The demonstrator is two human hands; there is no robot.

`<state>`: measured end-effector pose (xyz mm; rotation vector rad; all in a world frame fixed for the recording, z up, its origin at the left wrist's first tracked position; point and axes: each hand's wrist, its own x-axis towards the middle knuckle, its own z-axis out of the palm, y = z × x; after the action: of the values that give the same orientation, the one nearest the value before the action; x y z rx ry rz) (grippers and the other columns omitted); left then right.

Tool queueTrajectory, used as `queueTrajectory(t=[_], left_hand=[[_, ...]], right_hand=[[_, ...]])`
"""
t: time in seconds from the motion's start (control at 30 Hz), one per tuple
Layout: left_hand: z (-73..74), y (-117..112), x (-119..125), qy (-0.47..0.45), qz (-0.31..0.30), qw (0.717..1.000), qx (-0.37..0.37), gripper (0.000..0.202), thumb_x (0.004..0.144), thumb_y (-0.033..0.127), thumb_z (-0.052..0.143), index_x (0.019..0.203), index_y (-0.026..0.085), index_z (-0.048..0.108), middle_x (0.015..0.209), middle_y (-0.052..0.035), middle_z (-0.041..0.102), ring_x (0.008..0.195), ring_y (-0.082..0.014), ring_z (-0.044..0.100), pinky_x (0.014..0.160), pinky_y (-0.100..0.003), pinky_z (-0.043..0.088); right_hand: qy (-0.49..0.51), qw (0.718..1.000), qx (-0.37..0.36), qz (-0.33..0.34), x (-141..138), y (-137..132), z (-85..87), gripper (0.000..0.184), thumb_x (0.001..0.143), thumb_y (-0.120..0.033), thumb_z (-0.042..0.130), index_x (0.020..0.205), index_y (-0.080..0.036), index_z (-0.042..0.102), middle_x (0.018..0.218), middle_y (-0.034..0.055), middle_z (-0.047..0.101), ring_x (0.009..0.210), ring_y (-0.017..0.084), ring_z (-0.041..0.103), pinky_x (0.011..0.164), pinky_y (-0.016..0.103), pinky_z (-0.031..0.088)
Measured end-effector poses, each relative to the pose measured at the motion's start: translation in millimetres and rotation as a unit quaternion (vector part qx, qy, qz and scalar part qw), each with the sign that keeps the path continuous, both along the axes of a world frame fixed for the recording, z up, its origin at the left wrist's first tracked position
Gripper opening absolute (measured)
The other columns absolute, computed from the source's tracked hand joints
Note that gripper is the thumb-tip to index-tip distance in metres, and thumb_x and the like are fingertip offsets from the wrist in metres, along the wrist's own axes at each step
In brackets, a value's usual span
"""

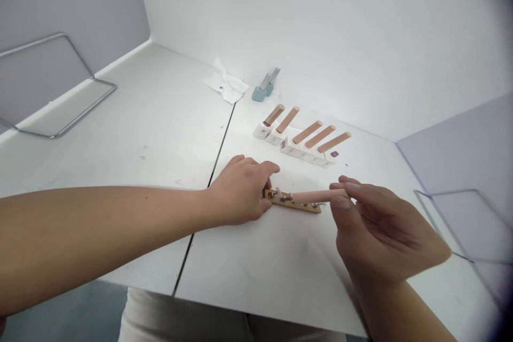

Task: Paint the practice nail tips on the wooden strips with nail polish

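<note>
My left hand pinches the left end of a narrow wooden strip lying on the table. Small metal clips are set along the strip, and a pale piece like a nail tip stands near its left end. My right hand is closed on the long pink cap of a nail polish brush. The brush end points left over the strip, close to the pale piece; whether it touches cannot be made out. Beyond the hands, an uncapped nail polish bottle shows a dark mouth at the right end of a row.
Several white nail polish bottles with long pink caps stand in that row, one with a browner cap. Behind are two teal bottles and a crumpled white tissue. Metal wire frames stand at both sides. A dark seam crosses the table.
</note>
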<state>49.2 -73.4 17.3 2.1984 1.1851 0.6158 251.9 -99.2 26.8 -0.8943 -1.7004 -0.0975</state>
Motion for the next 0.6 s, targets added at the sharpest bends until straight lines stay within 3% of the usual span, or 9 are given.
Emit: queueTrajectory(t=[0.13, 0.37, 0.6], left_hand=[[-2.4, 0.3, -0.3, -0.004, 0.002, 1.000, 0.007, 0.048, 0.073, 0.023, 0.062, 0.119, 0.018, 0.050, 0.095, -0.0006, 0.070, 0.097, -0.0246, 0.057, 0.094, -0.042, 0.038], [-1.5, -0.6, -0.3, -0.003, 0.004, 1.000, 0.001, 0.048, 0.073, 0.023, 0.062, 0.119, 0.017, 0.050, 0.096, -0.0005, 0.070, 0.099, -0.0248, 0.057, 0.092, -0.041, 0.039], [-1.2, -0.2, 0.2, -0.002, 0.002, 1.000, 0.006, 0.048, 0.073, 0.023, 0.062, 0.119, 0.017, 0.050, 0.096, -0.0010, 0.070, 0.099, -0.0253, 0.057, 0.093, -0.042, 0.040]], right_hand=[[0.038, 0.999, -0.010, -0.027, -3.1, 2.7, -0.4, 0.035, 0.066, -0.007, 0.074, 0.096, -0.025, 0.070, 0.081, -0.0018, 0.071, 0.070, 0.015, 0.068, 0.062, 0.031, 0.057], [0.052, 0.997, -0.051, -0.026, -7.0, 4.2, -0.3, 0.028, 0.070, -0.011, 0.072, 0.094, -0.025, 0.069, 0.078, -0.0019, 0.071, 0.072, 0.017, 0.068, 0.064, 0.035, 0.058], [0.055, 0.996, -0.058, -0.025, -6.7, 4.3, 0.1, 0.026, 0.069, -0.010, 0.073, 0.091, -0.024, 0.069, 0.078, -0.0013, 0.071, 0.072, 0.016, 0.069, 0.063, 0.031, 0.058]])
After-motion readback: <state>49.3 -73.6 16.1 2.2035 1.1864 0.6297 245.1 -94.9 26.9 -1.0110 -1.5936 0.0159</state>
